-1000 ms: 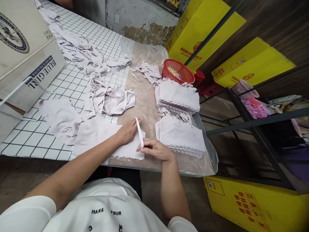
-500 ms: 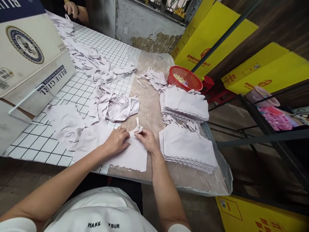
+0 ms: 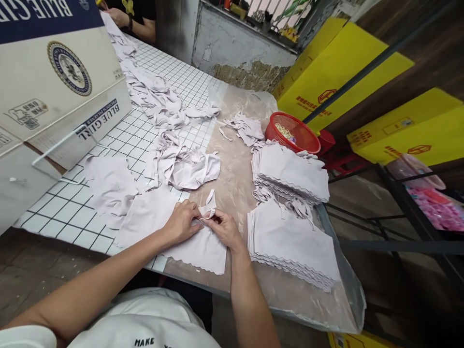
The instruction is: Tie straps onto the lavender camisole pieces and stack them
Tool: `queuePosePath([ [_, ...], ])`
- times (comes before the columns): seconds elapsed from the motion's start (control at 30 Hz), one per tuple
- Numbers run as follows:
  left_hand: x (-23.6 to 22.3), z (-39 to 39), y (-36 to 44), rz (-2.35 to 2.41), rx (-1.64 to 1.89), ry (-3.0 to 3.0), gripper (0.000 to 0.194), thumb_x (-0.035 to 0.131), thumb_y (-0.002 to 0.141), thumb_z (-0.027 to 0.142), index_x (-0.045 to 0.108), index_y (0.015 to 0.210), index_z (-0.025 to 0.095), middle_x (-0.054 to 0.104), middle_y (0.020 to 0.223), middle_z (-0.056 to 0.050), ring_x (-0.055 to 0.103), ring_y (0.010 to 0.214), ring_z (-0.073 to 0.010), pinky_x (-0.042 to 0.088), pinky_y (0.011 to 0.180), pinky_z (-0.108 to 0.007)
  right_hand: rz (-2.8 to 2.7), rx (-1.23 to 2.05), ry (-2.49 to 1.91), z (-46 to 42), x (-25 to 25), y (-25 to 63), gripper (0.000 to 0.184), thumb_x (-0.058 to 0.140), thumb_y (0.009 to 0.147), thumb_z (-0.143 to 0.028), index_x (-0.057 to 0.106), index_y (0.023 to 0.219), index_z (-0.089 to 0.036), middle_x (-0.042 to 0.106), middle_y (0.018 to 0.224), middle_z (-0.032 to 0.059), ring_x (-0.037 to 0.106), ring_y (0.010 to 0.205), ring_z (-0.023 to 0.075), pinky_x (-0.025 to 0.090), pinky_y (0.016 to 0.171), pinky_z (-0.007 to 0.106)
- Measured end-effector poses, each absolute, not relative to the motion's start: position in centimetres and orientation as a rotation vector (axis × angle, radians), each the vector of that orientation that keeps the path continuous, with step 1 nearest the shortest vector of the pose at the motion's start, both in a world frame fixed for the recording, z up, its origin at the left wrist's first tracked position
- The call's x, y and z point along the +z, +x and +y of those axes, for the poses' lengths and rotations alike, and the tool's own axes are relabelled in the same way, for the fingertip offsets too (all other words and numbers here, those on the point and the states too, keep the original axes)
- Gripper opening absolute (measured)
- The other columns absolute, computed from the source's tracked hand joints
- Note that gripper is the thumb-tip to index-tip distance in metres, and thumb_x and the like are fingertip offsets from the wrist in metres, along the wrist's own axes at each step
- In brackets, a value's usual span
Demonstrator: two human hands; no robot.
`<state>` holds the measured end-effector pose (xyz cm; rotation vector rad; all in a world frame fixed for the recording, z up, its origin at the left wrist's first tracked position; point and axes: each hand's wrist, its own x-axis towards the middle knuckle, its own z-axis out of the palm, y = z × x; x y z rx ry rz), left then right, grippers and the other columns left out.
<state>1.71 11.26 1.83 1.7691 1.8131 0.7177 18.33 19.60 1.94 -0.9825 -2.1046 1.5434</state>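
Note:
A pale camisole with a wavy hem lies flat before me. At its upper edge my right hand pinches the thin shoulder strap, whose loop stands up above the fingers. My left hand is closed at the same spot, thumb and fingertips against the fabric by the strap. Exactly how the fingertips grip is partly hidden. To the left, another flat pale piece lies spread on the table. Two neat stacks of folded camisoles, a nearer stack and a farther stack, sit right of my hands.
A heap of crumpled garments runs along the gridded tablecloth. A large carton stands at left. Behind the stacks is a red basket. Yellow boxes and a metal rack are at right. Another person's arm shows at the far end.
My left hand has come in to meet the right at the strap, its fingertips now at the camisole's edge. The whole view has shifted, with things appearing farther right and lower.

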Motion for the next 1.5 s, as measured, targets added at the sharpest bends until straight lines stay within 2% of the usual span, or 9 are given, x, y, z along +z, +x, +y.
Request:
queuePosePath([
  [0.17, 1.5, 11.3, 1.8, 1.809, 0.771, 1.764, 0.011, 0.065, 0.082, 0.023, 0.064, 0.072, 0.018, 0.063, 0.082, -0.004, 0.054, 0.088, -0.0236, 0.038, 0.08, -0.039, -2.272, 1.351, -0.863, 19.6, 2.5, 18.1, 0.023, 0.066, 0.086, -0.042, 0.069, 0.081, -0.02, 0.055, 0.077, 0.0016, 0.05, 0.077, 0.0175, 0.039, 0.071, 0.03],
  [0.47, 1.4, 11.2, 1.9, 1.799, 0.822, 1.724, 0.009, 0.066, 0.08, 0.022, 0.066, 0.072, 0.018, 0.065, 0.084, -0.005, 0.056, 0.09, -0.0244, 0.039, 0.082, -0.041, -2.421, 1.215, -0.831, 19.5, 3.0, 18.2, 0.015, 0.06, 0.088, -0.029, 0.059, 0.075, -0.021, 0.052, 0.075, 0.001, 0.048, 0.078, 0.0186, 0.039, 0.073, 0.031],
  [0.73, 1.5, 11.2, 1.8, 1.776, 0.819, 1.739, 0.009, 0.066, 0.081, 0.022, 0.066, 0.073, 0.018, 0.065, 0.084, -0.005, 0.055, 0.09, -0.0241, 0.039, 0.083, -0.041, -2.552, 1.103, -0.716, 19.7, 3.9, 18.5, 0.017, 0.054, 0.093, -0.026, 0.053, 0.076, -0.022, 0.052, 0.077, 0.0026, 0.046, 0.081, 0.02, 0.039, 0.076, 0.034],
  [0.93, 1.5, 11.2, 1.5, 1.734, 0.809, 1.766, 0.007, 0.066, 0.081, 0.021, 0.067, 0.074, 0.019, 0.065, 0.085, -0.005, 0.055, 0.089, -0.0241, 0.039, 0.082, -0.041, -2.707, 0.944, -0.658, 20.2, 4.3, 18.7, 0.024, 0.05, 0.092, -0.018, 0.047, 0.068, -0.022, 0.05, 0.075, 0.002, 0.043, 0.077, 0.0194, 0.037, 0.08, 0.036],
  [1.07, 1.3, 11.2, 1.6, 1.765, 0.822, 1.761, 0.011, 0.067, 0.082, 0.025, 0.067, 0.073, 0.019, 0.065, 0.083, -0.005, 0.055, 0.089, -0.024, 0.039, 0.081, -0.041, -2.603, 1.097, -0.758, 20.2, 4.4, 18.7, 0.02, 0.057, 0.089, -0.024, 0.052, 0.069, -0.021, 0.052, 0.075, 0.0023, 0.046, 0.082, 0.0197, 0.038, 0.081, 0.035],
  [1.17, 1.2, 11.3, 1.8, 1.797, 0.801, 1.757, 0.009, 0.069, 0.083, 0.026, 0.07, 0.077, 0.019, 0.065, 0.084, -0.005, 0.055, 0.09, -0.0246, 0.039, 0.081, -0.041, -2.313, 1.564, -0.842, 20.2, 4.4, 18.4, 0.018, 0.061, 0.086, -0.037, 0.06, 0.08, -0.02, 0.06, 0.083, 0.003, 0.055, 0.086, 0.0192, 0.043, 0.08, 0.033],
  [1.27, 1.3, 11.3, 1.9, 1.823, 0.778, 1.768, 0.007, 0.071, 0.082, 0.026, 0.071, 0.079, 0.02, 0.065, 0.085, -0.005, 0.055, 0.091, -0.0257, 0.039, 0.08, -0.041, -1.899, 1.915, -0.964, 20.5, 4.6, 17.5, 0.031, 0.066, 0.081, -0.048, 0.06, 0.091, -0.02, 0.068, 0.087, 0.0033, 0.061, 0.083, 0.0175, 0.046, 0.077, 0.031],
  [1.37, 1.5, 11.2, 1.9, 1.825, 0.786, 1.774, 0.009, 0.073, 0.081, 0.025, 0.07, 0.076, 0.019, 0.065, 0.084, -0.005, 0.056, 0.091, -0.026, 0.038, 0.08, -0.041, -1.731, 1.858, -1.071, 21.4, 5.0, 16.4, 0.039, 0.074, 0.073, -0.051, 0.059, 0.091, -0.02, 0.07, 0.079, 0.0022, 0.062, 0.076, 0.0157, 0.047, 0.075, 0.029],
  [1.5, 1.6, 11.2, 1.9, 1.825, 0.78, 1.779, 0.01, 0.075, 0.08, 0.025, 0.07, 0.075, 0.018, 0.066, 0.084, -0.005, 0.056, 0.091, -0.0263, 0.038, 0.081, -0.041, -1.696, 1.739, -1.077, 23.2, 5.6, 15.0, 0.042, 0.072, 0.073, -0.055, 0.064, 0.091, -0.018, 0.072, 0.075, 0.0031, 0.063, 0.073, 0.0158, 0.048, 0.073, 0.029],
])
